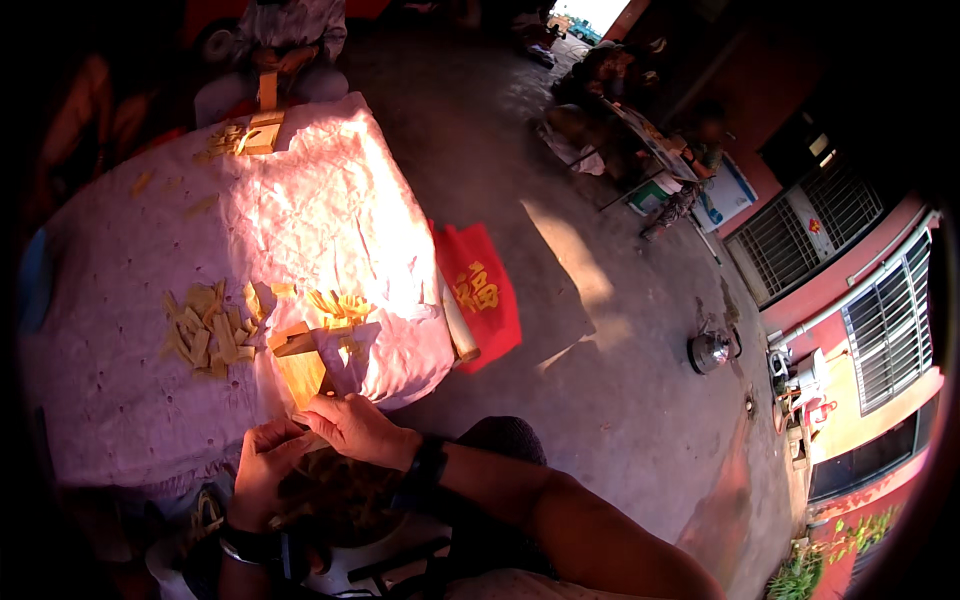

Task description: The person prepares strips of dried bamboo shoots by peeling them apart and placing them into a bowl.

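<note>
My left hand (266,468) and my right hand (352,428) meet just off the near edge of the table, fingers pinched closed. Whatever small piece lies between the fingertips is hidden or too small to name. Right beyond them is a yellow block-like stack (300,375), partly in shade, with a smaller yellow bundle (293,340) at its far end. To its left lies a heap of narrow yellowish pieces (212,332). Brighter yellow strips (340,305) are scattered behind the stack. Below my hands, more pale pieces (345,490) show dimly in a container.
The table wears a crumpled pinkish cover (110,350). Across it sits a person (290,50) by more yellow blocks (263,135). A red sheet (485,295) with a gold mark hangs at the right edge. A metal kettle (710,350) stands on the floor; people sit at another table (645,135).
</note>
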Action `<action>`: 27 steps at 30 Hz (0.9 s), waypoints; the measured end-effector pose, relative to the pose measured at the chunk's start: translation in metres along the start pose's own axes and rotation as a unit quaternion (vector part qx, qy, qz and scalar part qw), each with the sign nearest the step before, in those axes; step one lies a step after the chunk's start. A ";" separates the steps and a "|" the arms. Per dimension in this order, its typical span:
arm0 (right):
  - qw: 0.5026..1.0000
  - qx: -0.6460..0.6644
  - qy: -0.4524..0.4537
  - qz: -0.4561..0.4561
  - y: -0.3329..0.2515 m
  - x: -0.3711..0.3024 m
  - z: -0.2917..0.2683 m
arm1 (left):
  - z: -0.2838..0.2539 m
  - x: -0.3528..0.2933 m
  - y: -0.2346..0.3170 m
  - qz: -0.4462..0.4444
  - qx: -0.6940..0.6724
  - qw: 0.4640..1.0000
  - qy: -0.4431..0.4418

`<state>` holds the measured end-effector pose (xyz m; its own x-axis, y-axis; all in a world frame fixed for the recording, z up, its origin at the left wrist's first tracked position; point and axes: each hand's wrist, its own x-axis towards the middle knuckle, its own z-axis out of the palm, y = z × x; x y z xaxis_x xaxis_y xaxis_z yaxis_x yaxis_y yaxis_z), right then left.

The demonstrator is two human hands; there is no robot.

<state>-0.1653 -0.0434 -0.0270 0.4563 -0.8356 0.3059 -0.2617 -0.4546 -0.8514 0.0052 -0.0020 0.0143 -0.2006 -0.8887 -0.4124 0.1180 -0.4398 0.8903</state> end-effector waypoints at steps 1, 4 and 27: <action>1.000 -0.002 0.006 -0.011 0.005 0.001 0.001 | -0.005 0.001 -0.003 0.037 0.007 0.999 -0.004; 0.998 0.030 -0.057 0.026 0.000 0.010 -0.018 | -0.012 -0.005 0.020 0.059 0.071 0.996 -0.009; 0.920 0.245 -0.226 0.207 -0.004 0.001 0.004 | 0.003 0.022 -0.035 0.168 0.249 0.923 0.241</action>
<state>-0.1604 -0.0410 -0.0252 0.7392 -0.6422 -0.2028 -0.1293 0.1603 -0.9786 -0.0067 -0.0056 -0.0253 0.2364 -0.9712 -0.0288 -0.3912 -0.1222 0.9121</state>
